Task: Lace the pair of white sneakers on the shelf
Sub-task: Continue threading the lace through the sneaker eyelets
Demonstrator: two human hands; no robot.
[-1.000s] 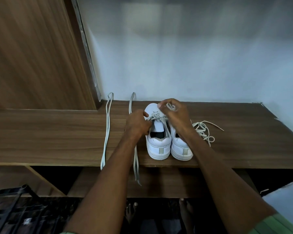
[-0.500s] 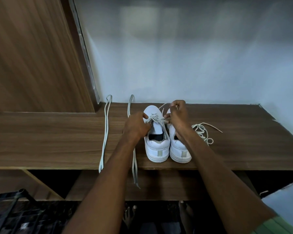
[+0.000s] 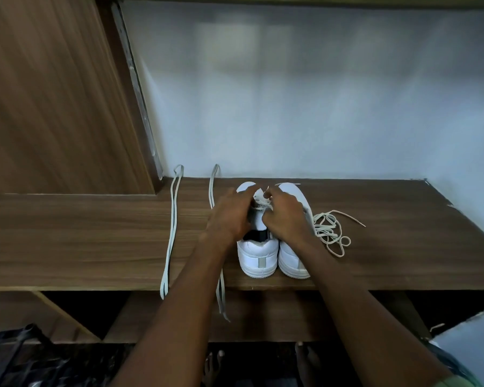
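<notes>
Pale wall (image 3: 305, 101) behind; wood-grain side panel (image 3: 48, 93) left — perhaps dark floor (image 3: 76, 367) below.

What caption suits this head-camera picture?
Both hands, left hand and right hand, work a lace on the left sneaker.

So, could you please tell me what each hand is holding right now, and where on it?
Both the left hand and the right hand pinch the lace over the left sneaker, near its front eyelets; the exact grip is blurred.

Both forearms reach forward, converging. The left hand (image 3: 229, 216) and right hand (image 3: 287, 217) sit close together, fingers (image 3: 266, 194) curled in a pinch.
</notes>
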